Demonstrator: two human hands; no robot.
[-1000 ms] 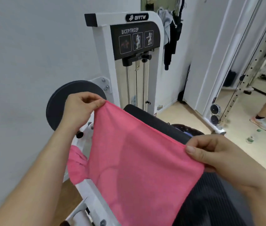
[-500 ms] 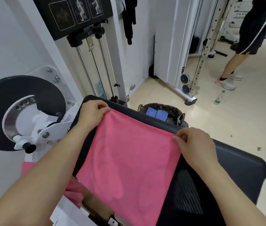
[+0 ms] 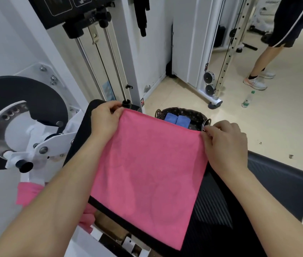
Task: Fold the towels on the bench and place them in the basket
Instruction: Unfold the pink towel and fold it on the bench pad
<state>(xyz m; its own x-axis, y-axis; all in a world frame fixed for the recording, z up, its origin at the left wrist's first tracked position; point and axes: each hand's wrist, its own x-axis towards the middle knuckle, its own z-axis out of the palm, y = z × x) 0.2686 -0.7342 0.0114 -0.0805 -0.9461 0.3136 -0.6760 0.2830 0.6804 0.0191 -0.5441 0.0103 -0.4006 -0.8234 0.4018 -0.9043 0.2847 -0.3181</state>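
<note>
A pink towel lies spread flat over the black bench pad. My left hand pinches its far left corner and my right hand pinches its far right corner. Just beyond the bench stands a dark woven basket on the floor, with two folded blue towels inside. More pink cloth hangs down at the left, partly hidden by my left forearm.
A white weight machine with a black disc and steel guide rods stands left and ahead. A cable rack rises at the right. A person's legs and a water bottle are on the beige floor.
The towel has come down from being held up in the air and now lies flat on the bench pad. Both hands moved forward and down, keeping hold of the corners.
</note>
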